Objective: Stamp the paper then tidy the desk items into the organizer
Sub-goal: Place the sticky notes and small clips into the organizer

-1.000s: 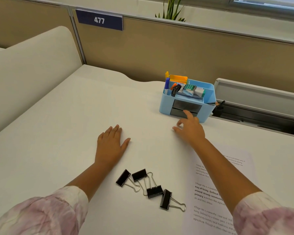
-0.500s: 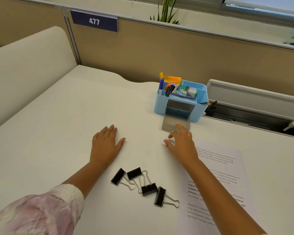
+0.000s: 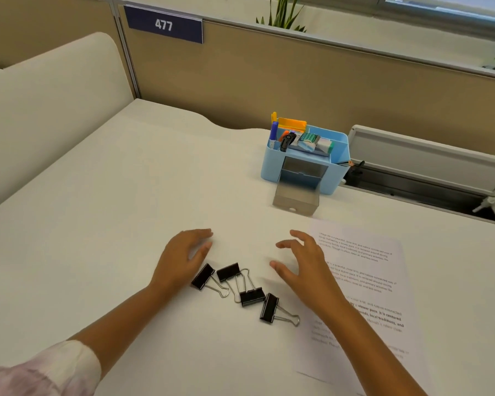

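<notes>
White desk [image 3: 103,224], bounded at rear by tan partition [image 3: 297,72] bearing sign "477" [image 3: 164,24]; padded cream panel [image 3: 40,101] at left; grey cable tray [image 3: 429,172] at right rear, lid raised.
Printed paper [image 3: 363,284] flat on desk at right, partly under right forearm; no stamp mark discernible on visible area.
Blue organizer [image 3: 269,170] upright at desk rear, just left of tray; top compartments hold pens [image 3: 274,130], orange item, eraser-like packets [image 3: 309,141]; grey drawer [image 3: 295,200] pulled fully forward, front resting on desk, interior not legible.
Left hand [image 3: 180,260] near desk surface, fingers relaxed and slightly curled, holding nothing; thumb just beside leftmost clip.
Right hand [image 3: 303,267] above desk at paper's left edge, fingers spread and arched, holding nothing; apart from clips.
Four black binder clips [image 3: 247,291] in loose row between both hands, on desk, well short of drawer; two middle ones touching, wire handles overlapping.
</notes>
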The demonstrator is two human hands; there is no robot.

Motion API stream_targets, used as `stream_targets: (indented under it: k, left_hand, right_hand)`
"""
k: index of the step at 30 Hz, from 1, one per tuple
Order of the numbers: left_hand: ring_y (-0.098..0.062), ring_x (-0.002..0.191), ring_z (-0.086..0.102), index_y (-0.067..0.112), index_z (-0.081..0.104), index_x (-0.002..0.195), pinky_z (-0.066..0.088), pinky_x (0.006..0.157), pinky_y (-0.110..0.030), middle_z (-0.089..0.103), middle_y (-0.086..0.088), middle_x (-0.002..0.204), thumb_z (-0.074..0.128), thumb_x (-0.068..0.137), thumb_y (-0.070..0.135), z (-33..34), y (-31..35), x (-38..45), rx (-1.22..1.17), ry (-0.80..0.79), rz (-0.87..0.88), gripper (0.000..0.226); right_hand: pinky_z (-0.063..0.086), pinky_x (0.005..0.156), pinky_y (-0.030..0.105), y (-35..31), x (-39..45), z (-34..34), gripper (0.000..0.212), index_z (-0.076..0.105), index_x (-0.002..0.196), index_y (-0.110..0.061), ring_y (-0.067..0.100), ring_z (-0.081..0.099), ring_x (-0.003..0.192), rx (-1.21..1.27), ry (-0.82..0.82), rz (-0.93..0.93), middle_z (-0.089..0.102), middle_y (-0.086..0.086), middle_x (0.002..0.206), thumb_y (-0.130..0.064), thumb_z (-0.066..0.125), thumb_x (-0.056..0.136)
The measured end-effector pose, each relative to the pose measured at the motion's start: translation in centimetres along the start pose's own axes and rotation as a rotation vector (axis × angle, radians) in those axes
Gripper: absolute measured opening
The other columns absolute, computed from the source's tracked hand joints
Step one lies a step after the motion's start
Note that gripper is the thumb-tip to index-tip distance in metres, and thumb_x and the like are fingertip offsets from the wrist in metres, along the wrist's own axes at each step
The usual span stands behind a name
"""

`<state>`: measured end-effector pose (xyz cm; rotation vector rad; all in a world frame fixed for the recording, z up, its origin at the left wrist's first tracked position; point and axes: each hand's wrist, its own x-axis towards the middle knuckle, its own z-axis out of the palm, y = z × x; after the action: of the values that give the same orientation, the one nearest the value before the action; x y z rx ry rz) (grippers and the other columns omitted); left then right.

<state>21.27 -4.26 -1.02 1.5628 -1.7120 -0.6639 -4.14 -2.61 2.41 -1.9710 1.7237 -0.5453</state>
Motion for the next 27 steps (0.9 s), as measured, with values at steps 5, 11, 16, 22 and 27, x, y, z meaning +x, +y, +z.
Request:
stream_targets:
  k: [5,11,16,22,27]
  left_hand:
    - [0.004,0.111,0.047,0.027,0.059,0.114,0.031,0.095,-0.010,0.055,0.021,0.118,0.045,0.077,0.053,-0.8,0.8,-4.4,-0.011,-0.064,0.070,0.047]
    - [-0.013,0.107,0.050,0.019,0.060,0.112,0.032,0.093,-0.032,0.053,0.008,0.120,0.040,0.070,0.044,-0.7,0.6,-6.7,0.133,0.093,-0.001,0.053]
    - [-0.016,0.107,0.049,0.021,0.058,0.114,0.028,0.090,-0.030,0.051,0.005,0.119,0.039,0.067,0.047,-0.5,0.7,-6.9,0.219,0.066,-0.033,0.057]
    - [-0.015,0.108,0.052,0.030,0.054,0.124,0.037,0.088,-0.034,0.053,0.010,0.126,0.043,0.073,0.030,-0.3,0.6,-7.1,0.324,-0.049,0.102,0.052]
    - [-0.018,0.104,0.057,0.029,0.059,0.119,0.042,0.082,-0.036,0.062,0.011,0.116,0.036,0.079,0.038,-0.5,1.1,-6.8,0.418,-0.077,0.120,0.047]
  right_hand:
    - [0.012,0.099,0.028,-0.6,-5.2,1.1,0.063,0.038,0.127,-0.044,0.006,0.020,0.129,-0.094,-0.172,-0.036,0.018,-0.020,0.144,-0.064,0.059,0.072]
    - [0.002,0.104,0.029,-0.4,-8.2,2.7,0.075,0.026,0.136,-0.042,0.007,0.014,0.132,-0.239,-0.117,0.021,0.015,-0.020,0.145,-0.069,0.052,0.071]
    - [0.003,0.107,0.035,-0.5,-8.8,3.0,0.065,0.029,0.137,-0.036,0.011,0.011,0.136,-0.295,-0.058,0.116,0.014,-0.014,0.148,-0.062,0.048,0.080]
    - [0.001,0.101,0.032,0.3,-9.2,3.1,0.030,0.050,0.120,-0.037,0.010,0.017,0.134,-0.327,0.055,0.158,0.026,-0.014,0.145,-0.044,0.044,0.091]
    - [0.004,0.096,0.030,0.5,-8.4,3.0,0.022,0.057,0.109,-0.038,0.007,0.024,0.130,-0.341,0.069,0.152,0.034,-0.020,0.140,-0.042,0.047,0.090]
